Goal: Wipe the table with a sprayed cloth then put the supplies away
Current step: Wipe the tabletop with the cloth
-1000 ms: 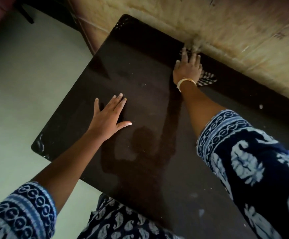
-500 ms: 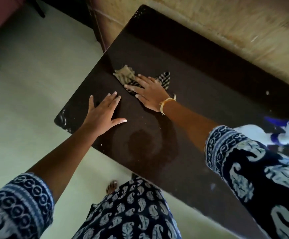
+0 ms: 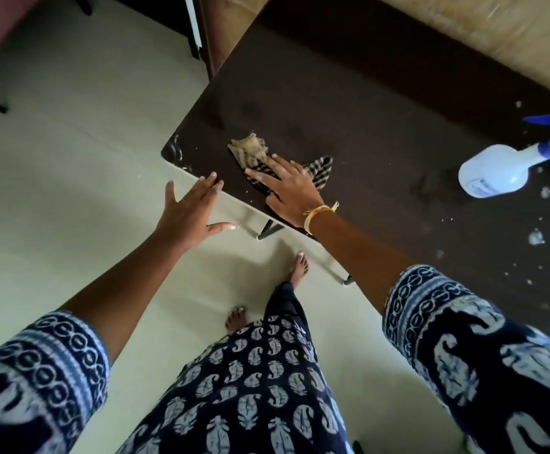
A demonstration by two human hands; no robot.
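Both hands were spread flat with straight fingers. At the centre of the view, the right hand (image 3: 289, 191) pressed down on a cloth (image 3: 256, 155), holding nothing in a grip; a yellow thread band (image 3: 317, 215) circled its wrist. That cloth, tan and dark-striped, lay crumpled on the dark surface (image 3: 349, 103) near its front-left corner, with one end poking out at 11 o'clock from the fingers and another at 2 o'clock. Just at 9 o'clock of the right hand, the left hand (image 3: 190, 214) hung open and empty past the edge of the surface, over the floor (image 3: 70, 178); its fingertips reached the edge line, though whether they touched it could not be told. A white spray bottle (image 3: 496, 170) with a blue trigger head lay tilted on the surface at 3 o'clock, well apart from the cloth. White specks and droplets (image 3: 535, 237) dotted the surface at 4 o'clock, below the bottle. Pale green floor filled the 9 o'clock side of the view. Two bare feet (image 3: 299, 268) stood on it at 6 o'clock, under a dark blue patterned garment (image 3: 254, 388), beside a metal leg (image 3: 268, 231) of the surface.
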